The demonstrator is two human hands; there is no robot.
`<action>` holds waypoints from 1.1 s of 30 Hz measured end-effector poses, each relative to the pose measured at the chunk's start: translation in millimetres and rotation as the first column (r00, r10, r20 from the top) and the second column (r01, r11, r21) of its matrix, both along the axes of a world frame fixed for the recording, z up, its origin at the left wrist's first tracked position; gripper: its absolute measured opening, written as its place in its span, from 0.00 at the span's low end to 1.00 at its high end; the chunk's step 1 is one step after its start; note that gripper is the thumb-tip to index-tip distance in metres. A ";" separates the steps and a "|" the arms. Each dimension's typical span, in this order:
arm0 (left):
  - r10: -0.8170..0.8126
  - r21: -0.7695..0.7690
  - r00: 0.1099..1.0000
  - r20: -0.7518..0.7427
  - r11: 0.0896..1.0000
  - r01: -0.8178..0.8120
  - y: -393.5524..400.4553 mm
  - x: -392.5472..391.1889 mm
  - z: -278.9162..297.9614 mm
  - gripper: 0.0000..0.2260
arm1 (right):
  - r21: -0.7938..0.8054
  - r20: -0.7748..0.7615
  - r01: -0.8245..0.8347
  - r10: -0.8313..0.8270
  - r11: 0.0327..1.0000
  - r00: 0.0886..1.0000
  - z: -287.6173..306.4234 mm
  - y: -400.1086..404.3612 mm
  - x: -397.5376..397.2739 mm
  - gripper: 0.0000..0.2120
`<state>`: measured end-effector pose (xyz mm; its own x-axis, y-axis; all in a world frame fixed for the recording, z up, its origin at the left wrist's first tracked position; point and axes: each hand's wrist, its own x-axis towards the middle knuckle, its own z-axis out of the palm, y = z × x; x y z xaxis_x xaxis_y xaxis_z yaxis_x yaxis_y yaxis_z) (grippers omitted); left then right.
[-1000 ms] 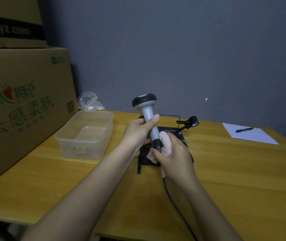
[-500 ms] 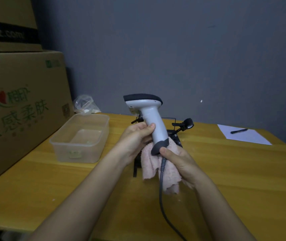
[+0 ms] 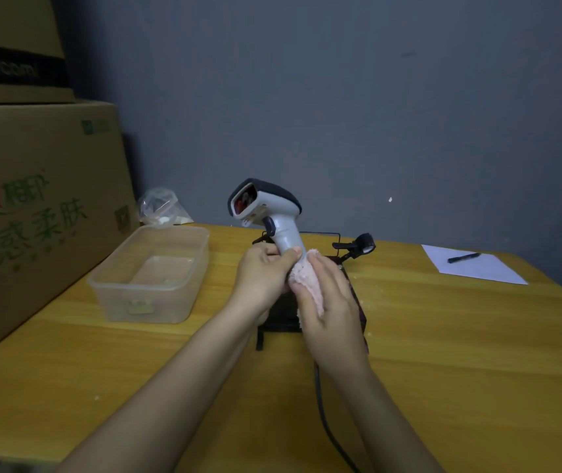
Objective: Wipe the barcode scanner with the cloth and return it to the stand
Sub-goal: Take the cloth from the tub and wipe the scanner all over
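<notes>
A white and black barcode scanner (image 3: 269,209) stands upright above the table's middle, its red window turned toward me and to the left. My left hand (image 3: 264,274) grips its handle. My right hand (image 3: 327,302) presses a pink cloth (image 3: 308,281) around the lower handle, which the cloth and hands hide. The black stand (image 3: 358,247) sits right behind the hands, its base mostly covered by them. The scanner's black cable (image 3: 322,404) runs down toward me.
A clear plastic tub (image 3: 151,274) sits left of the hands, a crumpled plastic bag (image 3: 160,206) behind it. Large cardboard boxes (image 3: 34,199) fill the left side. A sheet of paper (image 3: 474,268) with a black pen (image 3: 463,257) lies at the far right of the wooden table (image 3: 443,336).
The scanner has been turned so its window faces me. The cloth hung loose under the handle before; my right hand has wrapped it around the lower handle.
</notes>
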<state>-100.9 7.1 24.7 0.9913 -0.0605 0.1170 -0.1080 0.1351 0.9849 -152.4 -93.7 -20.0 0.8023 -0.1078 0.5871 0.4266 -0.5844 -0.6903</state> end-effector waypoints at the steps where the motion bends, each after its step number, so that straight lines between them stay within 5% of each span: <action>1: -0.001 -0.002 1.000 -0.010 1.000 0.001 1.5 -0.4 -0.8 0.05 | 0.028 0.004 0.034 -0.034 0.999 0.999 -0.6 -0.6 4.1 0.18; 4: -0.015 -0.027 1.000 -0.014 1.000 0.015 4.5 -1.6 -2.5 0.05 | 0.283 -0.152 0.120 -0.079 0.952 0.985 9.3 -11.0 14.7 0.09; 7: 0.001 -0.052 1.000 0.005 0.999 0.000 4.2 -1.5 -1.1 0.03 | 0.339 -0.075 0.099 -0.078 0.936 0.994 16.2 -19.1 3.7 0.11; 11: 0.060 -0.045 0.998 0.028 0.997 -0.059 -1.7 1.1 1.6 0.07 | 0.140 -0.160 -0.111 0.133 0.984 0.978 10.4 -5.1 -8.9 0.25; 14: 0.078 -0.006 0.997 -0.008 0.997 -0.078 -4.9 1.7 -3.9 0.07 | -0.024 -0.140 -0.016 0.012 1.000 0.990 6.4 -1.5 -1.1 0.27; 19: 0.031 0.008 0.999 0.024 0.999 -0.031 9.5 0.0 -7.2 0.09 | 0.426 -0.203 -0.079 0.180 0.901 0.962 11.1 -12.9 2.1 0.14; 23: -0.208 0.017 0.978 -0.029 0.978 0.209 17.2 0.8 -4.9 0.11 | 0.640 -0.267 -0.144 0.394 0.755 0.880 11.7 -19.0 1.0 0.09; 26: -0.140 0.052 0.990 0.004 0.989 0.140 15.3 3.6 -6.6 0.12 | 0.293 -0.315 -0.198 0.289 0.936 0.904 8.3 -23.2 -1.9 0.14; 28: -0.081 0.056 0.997 0.015 0.995 0.080 15.3 6.0 -7.3 0.11 | 0.028 -0.346 -0.220 0.216 0.975 0.913 8.6 -32.2 -3.7 0.16; 33: -0.047 0.003 0.999 -0.025 0.999 0.047 16.7 7.5 -14.8 0.10 | -0.014 -0.193 -0.061 0.057 0.998 0.980 22.5 -53.1 -7.6 0.14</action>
<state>-93.4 23.8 9.9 0.9899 -0.1078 0.0921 -0.0770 0.1363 0.9877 -159.9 -146.8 2.5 0.9050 -0.0468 0.4227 0.3212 -0.5763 -0.7514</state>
